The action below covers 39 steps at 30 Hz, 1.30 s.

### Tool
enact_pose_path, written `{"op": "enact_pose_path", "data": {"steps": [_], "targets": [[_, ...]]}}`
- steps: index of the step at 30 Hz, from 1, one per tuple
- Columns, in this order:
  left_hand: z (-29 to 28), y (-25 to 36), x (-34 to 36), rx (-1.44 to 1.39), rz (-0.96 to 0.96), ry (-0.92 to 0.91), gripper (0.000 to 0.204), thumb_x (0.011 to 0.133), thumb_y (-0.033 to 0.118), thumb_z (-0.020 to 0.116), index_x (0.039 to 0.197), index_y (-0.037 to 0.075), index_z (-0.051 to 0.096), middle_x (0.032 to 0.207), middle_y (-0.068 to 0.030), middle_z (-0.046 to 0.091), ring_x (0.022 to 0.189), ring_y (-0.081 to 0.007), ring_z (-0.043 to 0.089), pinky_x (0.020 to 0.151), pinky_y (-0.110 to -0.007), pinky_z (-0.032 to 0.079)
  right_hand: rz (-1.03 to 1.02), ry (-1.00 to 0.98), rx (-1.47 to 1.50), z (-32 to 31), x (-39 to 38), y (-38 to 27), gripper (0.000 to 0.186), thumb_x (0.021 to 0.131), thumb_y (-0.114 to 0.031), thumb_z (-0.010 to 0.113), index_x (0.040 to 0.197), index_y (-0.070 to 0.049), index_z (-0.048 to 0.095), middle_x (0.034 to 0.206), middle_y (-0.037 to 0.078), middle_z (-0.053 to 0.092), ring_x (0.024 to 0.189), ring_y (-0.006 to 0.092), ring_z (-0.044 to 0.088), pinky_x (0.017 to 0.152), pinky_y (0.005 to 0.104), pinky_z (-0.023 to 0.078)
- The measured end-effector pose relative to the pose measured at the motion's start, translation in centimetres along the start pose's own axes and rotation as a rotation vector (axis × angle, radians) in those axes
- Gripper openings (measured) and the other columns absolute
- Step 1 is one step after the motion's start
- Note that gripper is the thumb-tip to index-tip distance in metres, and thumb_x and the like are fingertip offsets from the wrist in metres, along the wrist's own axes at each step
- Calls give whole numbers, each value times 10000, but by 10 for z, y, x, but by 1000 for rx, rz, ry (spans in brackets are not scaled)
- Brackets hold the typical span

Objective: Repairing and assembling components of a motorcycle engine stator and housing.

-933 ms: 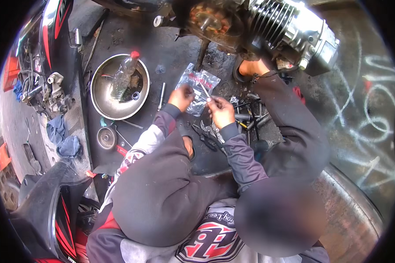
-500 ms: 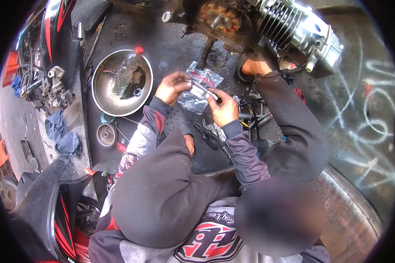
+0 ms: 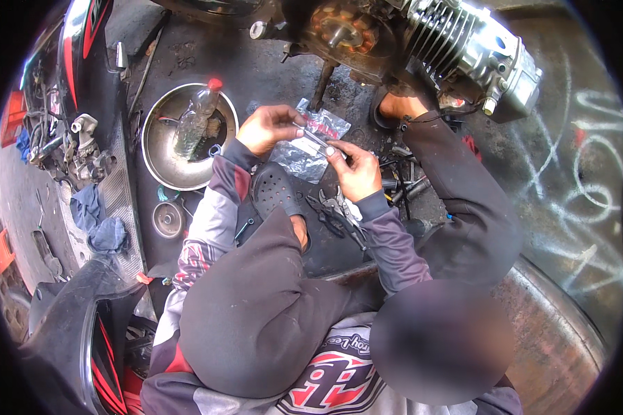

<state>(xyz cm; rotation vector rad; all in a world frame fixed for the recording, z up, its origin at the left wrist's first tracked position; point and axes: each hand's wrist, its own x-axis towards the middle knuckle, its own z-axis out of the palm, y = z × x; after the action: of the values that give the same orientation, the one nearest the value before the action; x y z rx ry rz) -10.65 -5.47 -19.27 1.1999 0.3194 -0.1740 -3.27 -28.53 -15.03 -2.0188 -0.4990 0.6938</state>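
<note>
My left hand (image 3: 271, 128) pinches one end of a slim silver metal tool (image 3: 314, 139), and my right hand (image 3: 351, 168) grips its lower right end between thumb and fingers. Beneath them lies a crumpled silver plastic packet (image 3: 303, 164) on the dark ground. Just below my right hand are locking pliers (image 3: 345, 209) among other hand tools, partly hidden by my arm. Above my hands hangs an engine, with an exposed copper-coloured winding (image 3: 344, 29) and a finned silver cylinder (image 3: 450, 38).
A steel bowl (image 3: 160, 166) holding a red-capped plastic bottle (image 3: 192, 128) sits left. Farther left are motorcycle bodywork (image 3: 76, 48), metal parts (image 3: 83, 138) and blue rags (image 3: 97, 225). My legs (image 3: 242, 311) and sandalled foot (image 3: 273, 190) fill the lower middle.
My left hand has risen and moved left from over the packet, now holding the tool's upper end. My right hand has edged right. The tool has tilted flatter.
</note>
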Motion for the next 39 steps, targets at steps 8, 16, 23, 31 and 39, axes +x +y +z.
{"op": "enact_pose_path", "data": {"steps": [8, 16, 23, 31, 39], "targets": [[35, 50, 37, -449, 38, 83, 278, 943, 110, 621, 1165, -57, 597, 1031, -86, 666, 938, -167, 636, 856, -310, 508, 130, -29, 560, 12, 17, -50, 349, 942, -246, 651, 1107, 60, 620, 863, 68, 696, 665, 65, 564, 583, 213, 462], [34, 85, 63, -412, 62, 161, 293, 958, 160, 621, 1170, -40, 584, 1014, -79, 658, 899, -154, 637, 792, -307, 533, 43, 179, 610, 20, 49, -82, 276, 914, -205, 681, 1006, 56, 666, 756, 29, 666, 575, 66, 543, 521, 205, 426], [26, 94, 64, -440, 18, 79, 239, 969, 203, 606, 1085, -6, 600, 844, -72, 652, 687, -153, 637, 562, -288, 533, 98, 133, 772, 20, 56, -89, 282, 939, -228, 656, 997, 48, 664, 793, 54, 681, 609, 89, 579, 531, 217, 460], [15, 131, 47, -375, -141, -272, 316, 1006, 201, 499, 1176, -56, 568, 1137, -211, 660, 778, -177, 691, 559, -229, 546, 172, -213, 1765, 39, 67, -88, 310, 1054, -265, 393, 1158, -23, 556, 1038, 175, 649, 818, 226, 621, 687, 321, 535], [13, 129, 59, -110, -244, -56, 351, 952, 266, 630, 1117, -42, 593, 976, -124, 678, 725, -139, 646, 649, -244, 547, 203, 145, 1432, 50, 49, -112, 214, 1019, -160, 490, 1094, 15, 588, 993, 119, 636, 853, 218, 646, 774, 327, 557]]}}
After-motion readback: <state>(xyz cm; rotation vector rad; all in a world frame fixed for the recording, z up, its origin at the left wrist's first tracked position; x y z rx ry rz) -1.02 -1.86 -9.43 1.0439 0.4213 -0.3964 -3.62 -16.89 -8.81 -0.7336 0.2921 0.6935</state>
